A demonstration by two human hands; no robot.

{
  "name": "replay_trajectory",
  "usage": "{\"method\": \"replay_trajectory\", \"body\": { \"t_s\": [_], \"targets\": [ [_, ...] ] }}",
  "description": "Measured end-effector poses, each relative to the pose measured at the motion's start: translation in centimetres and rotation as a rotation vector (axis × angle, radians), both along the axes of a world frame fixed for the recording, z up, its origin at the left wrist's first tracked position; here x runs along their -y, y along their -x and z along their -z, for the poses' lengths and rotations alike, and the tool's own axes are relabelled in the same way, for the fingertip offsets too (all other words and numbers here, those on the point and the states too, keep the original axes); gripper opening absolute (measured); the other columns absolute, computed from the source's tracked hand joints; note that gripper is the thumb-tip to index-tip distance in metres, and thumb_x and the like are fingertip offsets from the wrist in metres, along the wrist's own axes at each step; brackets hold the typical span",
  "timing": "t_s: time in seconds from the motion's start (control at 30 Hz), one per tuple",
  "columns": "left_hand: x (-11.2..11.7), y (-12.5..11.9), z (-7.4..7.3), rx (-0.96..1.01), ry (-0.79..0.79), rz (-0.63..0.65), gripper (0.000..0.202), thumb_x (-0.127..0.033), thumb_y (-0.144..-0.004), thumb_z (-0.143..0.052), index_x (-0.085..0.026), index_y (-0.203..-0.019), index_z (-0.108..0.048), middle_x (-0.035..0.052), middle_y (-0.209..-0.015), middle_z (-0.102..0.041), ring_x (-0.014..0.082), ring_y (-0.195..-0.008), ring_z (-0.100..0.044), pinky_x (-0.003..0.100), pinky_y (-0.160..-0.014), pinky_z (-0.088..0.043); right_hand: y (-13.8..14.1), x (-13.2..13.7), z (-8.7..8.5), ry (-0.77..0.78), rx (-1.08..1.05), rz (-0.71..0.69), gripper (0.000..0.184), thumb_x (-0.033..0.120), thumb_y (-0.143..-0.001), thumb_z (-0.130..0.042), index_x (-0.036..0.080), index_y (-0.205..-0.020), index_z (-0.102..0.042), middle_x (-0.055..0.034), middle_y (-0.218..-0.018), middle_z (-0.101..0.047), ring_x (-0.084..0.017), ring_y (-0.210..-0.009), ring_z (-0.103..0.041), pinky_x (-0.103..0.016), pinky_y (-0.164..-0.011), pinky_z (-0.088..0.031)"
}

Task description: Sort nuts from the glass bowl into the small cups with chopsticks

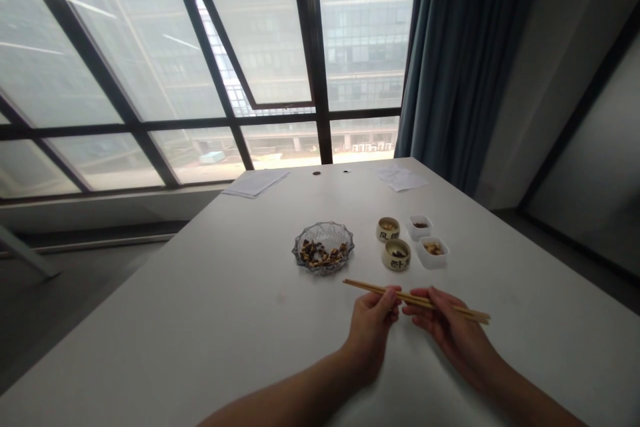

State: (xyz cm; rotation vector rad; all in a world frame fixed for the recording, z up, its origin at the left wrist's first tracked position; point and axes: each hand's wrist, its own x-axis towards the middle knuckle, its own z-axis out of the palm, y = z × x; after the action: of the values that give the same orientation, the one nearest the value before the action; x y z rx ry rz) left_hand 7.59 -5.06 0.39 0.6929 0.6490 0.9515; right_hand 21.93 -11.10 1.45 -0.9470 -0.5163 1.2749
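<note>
A pair of wooden chopsticks lies across both my hands above the white table, tips pointing left. My left hand pinches them near the middle. Closer to their thick ends, my right hand has its fingers around them. Beyond the tips stands a scalloped glass bowl holding small brown and dark pieces. To its right are two round ceramic cups with dark characters, a rear cup and a front cup, each with a little inside. Beside them sit a clear plastic box with dark bits and another box with pale-brown pieces.
The white table reaches toward the windows. Papers lie at its far left and a crumpled sheet at the far right. Between them are a small dark disc and a smaller dark item. A blue curtain hangs behind.
</note>
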Motion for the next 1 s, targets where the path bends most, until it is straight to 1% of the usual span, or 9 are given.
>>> {"method": "replay_trajectory", "body": {
  "t_s": [0.07,0.17,0.3,0.5,0.63,0.73,0.83,0.93,1.0],
  "targets": [
    [0.0,0.0,0.3,-0.007,-0.017,-0.001,0.045,-0.045,-0.064,-0.091,-0.008,-0.087,-0.080,0.0022,-0.066,-0.059,0.0086,-0.064,-0.048,0.022,-0.066,-0.037,0.0,-0.1,0.1,0.012,-0.001,0.011,0.037,0.050,-0.080,-0.082,0.014,-0.087,-0.081,-0.0135,-0.090,-0.078,-0.024,-0.082,-0.076,-0.030,-0.073,-0.063],
    [0.0,-0.1,0.8,-0.033,-0.047,-0.004,0.044,-0.046,-0.066,-0.090,-0.007,-0.086,-0.079,0.0017,-0.063,-0.058,0.0086,-0.062,-0.047,0.023,-0.063,-0.036,-0.2,-0.1,0.2,-0.005,0.065,0.016,0.040,0.052,-0.078,-0.083,0.013,-0.084,-0.082,-0.0154,-0.090,-0.078,-0.028,-0.080,-0.076,-0.035,-0.072,-0.064],
    [-0.3,-0.2,1.7,-0.025,-0.034,0.002,0.043,-0.046,-0.068,-0.089,-0.008,-0.085,-0.079,0.0036,-0.068,-0.062,0.0090,-0.064,-0.048,0.024,-0.065,-0.037,-0.1,0.0,0.5,-0.044,0.175,-0.010,0.044,0.055,-0.078,-0.081,0.013,-0.091,-0.083,-0.0164,-0.096,-0.078,-0.030,-0.084,-0.076,-0.038,-0.074,-0.064],
    [-0.9,-0.5,3.1,0.031,-0.029,0.037,0.041,-0.044,-0.070,-0.088,-0.009,-0.090,-0.078,0.0065,-0.074,-0.066,0.0129,-0.069,-0.054,0.030,-0.073,-0.043,0.0,0.0,0.7,-0.122,0.276,-0.072,0.045,0.057,-0.088,-0.071,0.016,-0.100,-0.083,-0.0163,-0.101,-0.078,-0.030,-0.091,-0.075,-0.037,-0.075,-0.063],
    [-1.0,-0.5,2.8,0.049,-0.018,0.055,0.039,-0.041,-0.069,-0.088,-0.009,-0.087,-0.078,0.0065,-0.075,-0.066,0.0130,-0.069,-0.054,0.029,-0.073,-0.042,0.0,-0.1,0.7,-0.115,0.297,-0.063,0.046,0.059,-0.086,-0.071,0.017,-0.099,-0.083,-0.0165,-0.103,-0.077,-0.030,-0.088,-0.074,-0.038,-0.072,-0.062],
    [-1.0,-0.3,2.2,0.042,-0.024,0.055,0.037,-0.040,-0.069,-0.089,-0.008,-0.083,-0.077,0.0033,-0.069,-0.062,0.0112,-0.066,-0.050,0.027,-0.070,-0.040,0.1,-0.3,1.0,-0.113,0.278,-0.067,0.048,0.060,-0.086,-0.070,0.016,-0.101,-0.083,-0.0172,-0.105,-0.077,-0.030,-0.086,-0.074,-0.038,-0.070,-0.061],
    [-0.9,0.0,1.8,0.037,-0.019,0.048,0.036,-0.040,-0.069,-0.088,-0.008,-0.081,-0.076,0.0004,-0.063,-0.056,0.0097,-0.063,-0.046,0.025,-0.066,-0.036,0.4,-0.4,1.8,-0.112,0.232,-0.089,0.049,0.059,-0.087,-0.069,0.015,-0.104,-0.082,-0.0173,-0.104,-0.076,-0.028,-0.083,-0.073,-0.035,-0.064,-0.059],
    [-0.8,0.1,1.8,0.024,-0.001,0.035,0.038,-0.041,-0.069,-0.088,-0.007,-0.080,-0.076,0.0005,-0.063,-0.056,0.0092,-0.062,-0.044,0.024,-0.064,-0.034,0.7,-0.4,2.6,-0.073,0.150,-0.069,0.049,0.059,-0.089,-0.067,0.014,-0.103,-0.081,-0.0159,-0.099,-0.076,-0.024,-0.076,-0.071,-0.031,-0.060,-0.055],
    [-0.8,0.1,2.0,0.003,0.009,0.012,0.039,-0.043,-0.068,-0.088,-0.007,-0.080,-0.076,0.0013,-0.064,-0.057,0.0095,-0.063,-0.043,0.024,-0.063,-0.033,0.9,-0.6,3.1,-0.026,0.095,-0.058,0.049,0.059,-0.090,-0.066,0.014,-0.101,-0.081,-0.0142,-0.091,-0.076,-0.021,-0.071,-0.069,-0.029,-0.058,-0.053]
  ]
}}
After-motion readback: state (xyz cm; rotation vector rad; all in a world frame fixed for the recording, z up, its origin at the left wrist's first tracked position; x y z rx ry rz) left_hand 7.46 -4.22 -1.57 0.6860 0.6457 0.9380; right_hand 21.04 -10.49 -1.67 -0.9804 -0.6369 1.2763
